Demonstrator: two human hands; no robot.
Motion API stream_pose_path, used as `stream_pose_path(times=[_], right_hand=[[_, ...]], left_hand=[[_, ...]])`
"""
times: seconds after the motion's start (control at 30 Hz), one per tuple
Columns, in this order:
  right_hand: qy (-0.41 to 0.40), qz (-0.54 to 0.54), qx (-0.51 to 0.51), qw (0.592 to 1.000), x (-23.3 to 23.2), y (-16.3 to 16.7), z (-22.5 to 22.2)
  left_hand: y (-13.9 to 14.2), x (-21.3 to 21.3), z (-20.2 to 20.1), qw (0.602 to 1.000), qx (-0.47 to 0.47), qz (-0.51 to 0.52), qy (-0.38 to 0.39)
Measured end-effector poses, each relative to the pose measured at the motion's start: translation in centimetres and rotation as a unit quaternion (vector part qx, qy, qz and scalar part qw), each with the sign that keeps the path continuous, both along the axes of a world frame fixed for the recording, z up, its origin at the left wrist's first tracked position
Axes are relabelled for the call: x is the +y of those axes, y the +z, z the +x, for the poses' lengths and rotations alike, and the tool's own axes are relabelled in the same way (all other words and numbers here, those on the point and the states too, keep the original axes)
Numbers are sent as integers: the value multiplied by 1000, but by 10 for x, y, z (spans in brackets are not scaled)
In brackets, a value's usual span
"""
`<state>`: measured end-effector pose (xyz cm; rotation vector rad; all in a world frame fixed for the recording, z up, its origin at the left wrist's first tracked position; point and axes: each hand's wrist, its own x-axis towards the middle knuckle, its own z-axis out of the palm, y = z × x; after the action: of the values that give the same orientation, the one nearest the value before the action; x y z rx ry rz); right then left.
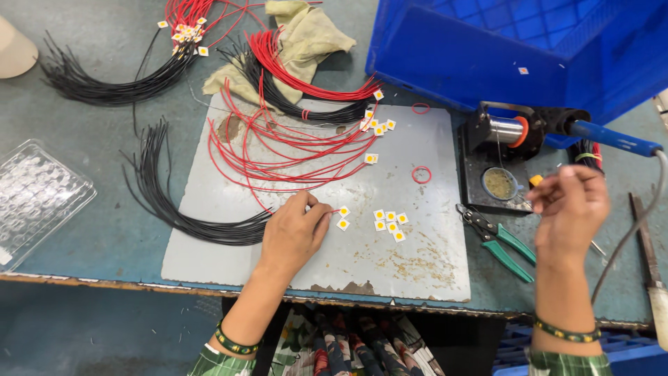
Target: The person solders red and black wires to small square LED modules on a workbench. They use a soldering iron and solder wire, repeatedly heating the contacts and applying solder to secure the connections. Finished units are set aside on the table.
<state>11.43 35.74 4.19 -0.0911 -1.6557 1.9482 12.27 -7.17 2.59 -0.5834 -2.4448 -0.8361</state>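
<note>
Left hand [293, 233] down on a grey metal sheet [417, 264], fingers curled narrow, pinching the end of a red wire [335, 210] tipped with a small white square chip [344, 211]. Another such chip just below, touching nothing. Small cluster of loose chips [390, 224] lying just to the right, near the fingertips but apart from them.

Right hand [570, 209] raised over the right edge of the sheet, back toward the camera, fingers bunched loosely; whether anything sits between them, impossible to tell.

Sheet scuffed and rust-spotted (worst near the front edge), laid on a teal-grey worktable [104, 237] with a chipped front lip. Fanned across the upper half of the sheet: loops of red wires [292, 150], several ending in chips. Bundles of black wires [174, 209] spilling off the left side and over the table's far left. Two red rubber bands [421, 174] lying flat on the sheet's right portion.

Right of the sheet: a black stand [487, 181] with a small round tin, a soldering iron [591, 132] with a blue handle resting in its holder, green-handled pliers [504, 244] just beside. Behind, a blue plastic crate [473, 56]. Yellowish rag [306, 42] at the back, clear plastic tray [35, 195] at the far left.
</note>
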Motion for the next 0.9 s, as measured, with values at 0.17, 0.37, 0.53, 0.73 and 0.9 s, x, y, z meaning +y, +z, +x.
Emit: stream_pose_path(times=[0.17,0.37,0.53,0.73,0.9], right_hand=[[15,182,-66,981,-70,-2,15],[204,533,28,821,-171,18,-4],[307,626,-9,717,-225,24,-34],[332,654,-36,678,-237,15,-50],[347,650,-31,675,-238,11,-53]], left_hand=[[-2,0,-1,999,-19,24,13],[-5,0,-1,998,-20,23,47],[-3,-10,0,997,-7,36,61],[0,-19,-1,996,-12,64,67],[-3,-24,2,994,-5,89,62]])
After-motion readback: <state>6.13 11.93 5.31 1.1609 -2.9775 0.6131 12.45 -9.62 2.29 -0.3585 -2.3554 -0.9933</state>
